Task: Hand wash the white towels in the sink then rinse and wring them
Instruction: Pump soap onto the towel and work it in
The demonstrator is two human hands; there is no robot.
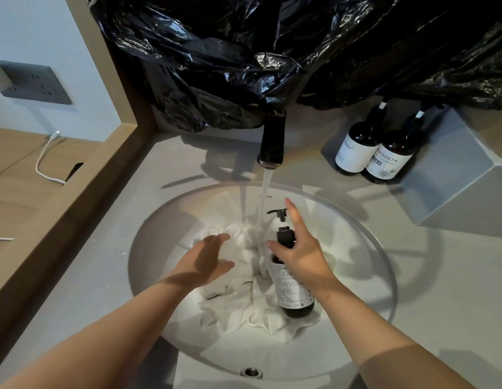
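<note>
White towels [238,301] lie crumpled in the round white sink [160,234]. Water runs from the black tap [270,144] onto them. My right hand [300,254] grips the neck of a dark pump bottle [293,290] with a white label, held over the towels; its index finger is stretched out beside the black pump head. My left hand [207,259] hovers flat over the left part of the towels, fingers relaxed and holding nothing.
Two more dark labelled bottles [370,153] stand on the grey counter at the back right, next to a grey box [454,181]. Black plastic sheeting [272,51] hangs over the back wall. A socket panel [30,82] and white cable [44,158] are at the left.
</note>
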